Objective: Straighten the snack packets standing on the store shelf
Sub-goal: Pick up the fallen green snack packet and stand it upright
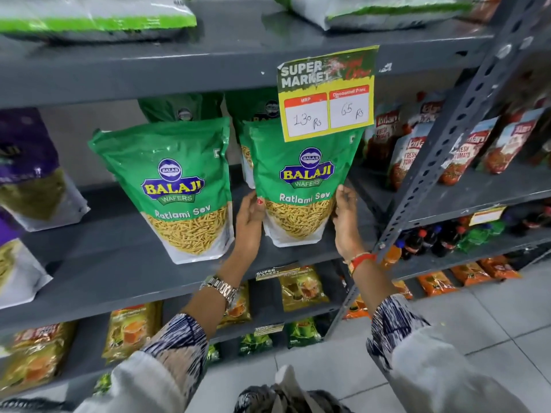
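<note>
1. My left hand (250, 216) and right hand (346, 217) are apart, one pressed flat against each side edge of the right-hand green Balaji Ratlami Sev stand-up pouch (301, 186). The pouch is clamped between my palms and stands on the grey metal shelf (119, 263), near its front.
2. That pouch looks nearly upright and faces me squarely, so I judge it close to done.
3. The left-hand green Balaji pouch (176, 186) stands just beside it, apart from my hands, and leans with its top tipped left. I reckon it is yet to be straightened.
4. More green pouches (182, 107) stand behind both; only their tops show, so I cannot tell whether they are straight.
5. The yellow-and-green paper price card (326, 93) hanging from the shelf above covers the top of the pouch I hold.
6. The purple-topped packets (26, 162) at the far left are cut off and blurred, and they seem to lean.
7. The red tomato pouches (408, 153) in the next bay are partly hidden by the perforated grey upright (441, 138).
</note>
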`<state>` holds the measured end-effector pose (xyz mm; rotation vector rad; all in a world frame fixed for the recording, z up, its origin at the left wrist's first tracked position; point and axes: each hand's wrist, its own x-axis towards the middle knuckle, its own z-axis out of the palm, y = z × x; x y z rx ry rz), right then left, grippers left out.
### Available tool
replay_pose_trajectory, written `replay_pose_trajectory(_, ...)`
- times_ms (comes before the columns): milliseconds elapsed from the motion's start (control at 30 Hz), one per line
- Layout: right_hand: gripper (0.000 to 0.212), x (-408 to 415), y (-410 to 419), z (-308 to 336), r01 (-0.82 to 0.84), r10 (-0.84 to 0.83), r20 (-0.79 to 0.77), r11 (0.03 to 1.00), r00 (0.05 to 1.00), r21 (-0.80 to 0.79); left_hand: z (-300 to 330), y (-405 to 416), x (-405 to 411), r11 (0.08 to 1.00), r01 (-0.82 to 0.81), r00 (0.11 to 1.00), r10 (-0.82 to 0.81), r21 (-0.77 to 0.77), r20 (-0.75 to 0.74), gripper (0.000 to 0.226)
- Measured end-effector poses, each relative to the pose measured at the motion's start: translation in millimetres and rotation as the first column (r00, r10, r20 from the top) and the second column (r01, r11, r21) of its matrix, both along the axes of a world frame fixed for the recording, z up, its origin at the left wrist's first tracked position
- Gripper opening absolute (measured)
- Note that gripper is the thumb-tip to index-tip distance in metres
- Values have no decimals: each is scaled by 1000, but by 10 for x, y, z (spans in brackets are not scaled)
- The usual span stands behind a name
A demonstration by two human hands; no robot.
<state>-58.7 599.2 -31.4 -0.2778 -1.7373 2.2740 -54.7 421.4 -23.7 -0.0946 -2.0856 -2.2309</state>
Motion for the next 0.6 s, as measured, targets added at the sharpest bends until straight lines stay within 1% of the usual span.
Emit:
replay_pose_trajectory(67, 31, -8, -5, 8, -69, 67, 48, 997, 997, 35, -69, 22, -21, 996, 70, 991, -75, 49, 106, 35)
replay_pose_trajectory(133, 34, -22, -15, 1, -125, 121, 79, 991, 989, 47, -103, 44, -56, 995, 95, 978, -101, 41, 180, 36)
replay_pose_trajectory(200, 41, -27, -15, -5, -146, 142, 86, 988, 986, 45, -126, 63, -64, 990, 128, 970, -136, 51, 203, 45)
replay_pose_trajectory(300, 49, -22, 21, -45, -153, 147, 110, 987, 983, 42, -126, 128, -35, 985, 141, 972, -157, 100, 174, 42)
replay_pose_trajectory(333, 51, -22, 33, -66, -151, 146, 114, 988, 983, 43, -118, 146, -21, 984, 143, 973, -160, 106, 169, 46)
replay_pose_trajectory(400, 52, -15, 51, -101, -146, 140, 114, 988, 984, 40, -139, 173, -8, 985, 139, 976, -154, 104, 157, 72)
replay_pose_trajectory(433, 52, -4, 52, -103, -144, 139, 111, 989, 984, 36, -162, 183, -3, 987, 135, 975, -148, 91, 168, 78)
replay_pose_trajectory(467, 52, 1, 54, -112, -141, 137, 107, 989, 985, 33, -166, 188, 14, 989, 128, 973, -140, 74, 183, 71)
replay_pose_trajectory(500, 52, 12, 48, -114, -143, 138, 106, 989, 985, 37, -178, 184, 16, 991, 123, 974, -132, 61, 182, 56)
replay_pose_trajectory(533, 53, 24, 47, -122, -141, 136, 105, 989, 985, 41, -180, 188, 14, 990, 119, 975, -131, 73, 181, 47)
replay_pose_trajectory(600, 58, 45, 40, -146, -100, 95, 113, 994, 989, 37, -160, 188, 44, 990, 108, 979, -122, 90, 166, 44)
